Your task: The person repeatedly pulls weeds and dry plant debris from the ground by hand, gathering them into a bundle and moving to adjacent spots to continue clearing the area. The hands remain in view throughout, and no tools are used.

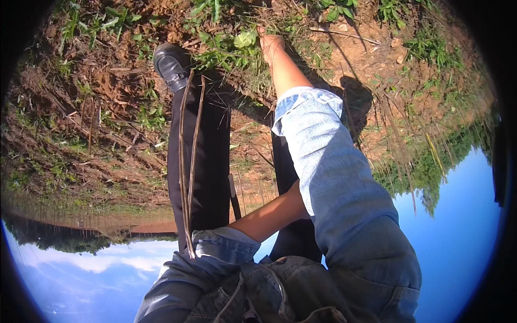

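Observation:
My right hand (271,43) reaches down to the ground at the top of the head view, among green weeds (228,50) and dry grass. Its fingers are partly hidden by the plants, so what they hold, if anything, cannot be told. A broad pale green leaf (244,39) lies just left of it. My left forearm (270,218) crosses toward the right and passes behind my right sleeve (335,161); the left hand is out of view. Long dry brown stems (194,149) stand over my left trouser leg (210,177), above a black buckled shoe (171,64).
Reddish soil (343,48) bears dry stalks, clods and low weeds. Tall dry stems (398,129) hang into view at the right. A narrow dark object (234,202) with a paler end shows between my legs. Trees and sky appear toward the bottom.

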